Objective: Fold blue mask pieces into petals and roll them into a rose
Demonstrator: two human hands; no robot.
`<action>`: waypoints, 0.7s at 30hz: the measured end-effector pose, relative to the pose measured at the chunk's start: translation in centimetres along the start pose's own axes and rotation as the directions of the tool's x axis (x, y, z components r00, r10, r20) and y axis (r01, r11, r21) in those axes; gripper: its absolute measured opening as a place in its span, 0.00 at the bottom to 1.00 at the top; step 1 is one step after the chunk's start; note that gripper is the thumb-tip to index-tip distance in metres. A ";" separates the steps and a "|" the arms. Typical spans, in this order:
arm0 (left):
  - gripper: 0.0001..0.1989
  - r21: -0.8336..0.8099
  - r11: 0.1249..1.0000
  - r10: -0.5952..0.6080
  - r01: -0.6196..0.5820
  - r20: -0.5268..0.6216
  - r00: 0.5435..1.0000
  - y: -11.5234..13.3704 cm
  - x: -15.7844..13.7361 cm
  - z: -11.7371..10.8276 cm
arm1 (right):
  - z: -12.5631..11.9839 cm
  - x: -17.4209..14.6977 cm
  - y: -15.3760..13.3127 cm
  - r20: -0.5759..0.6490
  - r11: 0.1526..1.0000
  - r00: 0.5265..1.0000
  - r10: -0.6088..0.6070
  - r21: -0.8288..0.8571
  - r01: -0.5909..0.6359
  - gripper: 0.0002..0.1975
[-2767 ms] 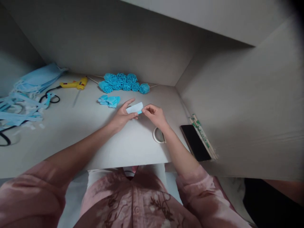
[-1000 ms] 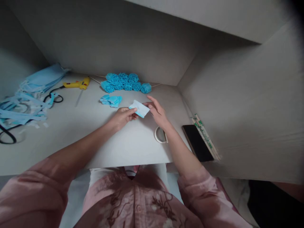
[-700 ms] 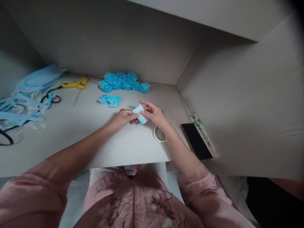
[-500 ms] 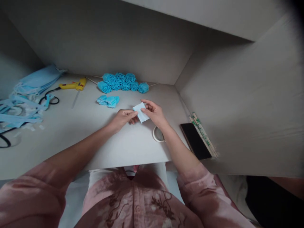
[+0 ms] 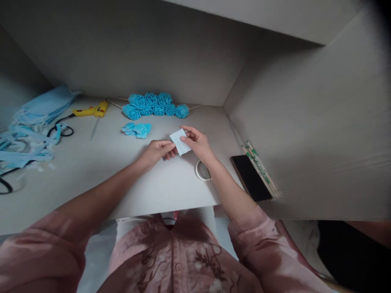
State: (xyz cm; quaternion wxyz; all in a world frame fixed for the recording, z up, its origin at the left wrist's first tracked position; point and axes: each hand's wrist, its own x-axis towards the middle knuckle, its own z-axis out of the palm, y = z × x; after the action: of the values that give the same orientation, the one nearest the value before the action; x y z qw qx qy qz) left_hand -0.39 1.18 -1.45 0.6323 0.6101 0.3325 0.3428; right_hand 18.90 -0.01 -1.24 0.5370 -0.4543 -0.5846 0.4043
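Observation:
A small pale-blue square of fabric (image 5: 178,145) is held up over the table between both hands. My left hand (image 5: 158,152) pinches its left edge between thumb and fingers. On the other side, my right hand (image 5: 197,142) grips it, thumb on the face and fingers behind. Just beyond the hands lies a small pile of folded blue fabric pieces (image 5: 137,130). Farther back, several blue fabric roses (image 5: 152,105) are bunched together, some with thin sticks showing. A roll of tape (image 5: 198,174) rests flat under my right forearm, which hides part of it.
A yellow glue gun (image 5: 91,110) lies at the back left. Blue face masks (image 5: 45,103) are stacked at the far left, with mask scraps (image 5: 24,146) and a black cord nearby. At right are a dark phone (image 5: 251,178) and wrapped sticks (image 5: 261,167) along the wall.
The whole view has shifted slightly. Both hands keep hold of the fabric square, which is tilted a little differently, showing more of its face.

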 end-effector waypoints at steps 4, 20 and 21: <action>0.19 0.022 1.000 -0.006 0.006 -0.008 1.000 0.0 0.0 0.0 | 0.2 -0.1 -0.1 0.024 1.000 1.000 0.003 0.022 -0.004 0.24; 0.17 0.020 1.000 0.027 -0.024 -0.132 0.991 0.2 0.1 0.3 | 0.6 -0.6 -1.3 0.104 0.999 0.994 0.033 0.000 -0.034 0.26; 0.17 0.012 0.999 0.034 -0.033 -0.151 0.988 0.3 0.1 0.4 | 0.6 -0.6 -1.3 0.130 0.998 0.990 0.055 -0.010 -0.054 0.27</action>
State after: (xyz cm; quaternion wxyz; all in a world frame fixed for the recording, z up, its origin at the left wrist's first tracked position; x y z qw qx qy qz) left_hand -0.06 1.06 -1.15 0.5966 0.5908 0.3706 0.3971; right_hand 18.14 -0.97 -0.19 0.4850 -0.4447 -0.6070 0.4457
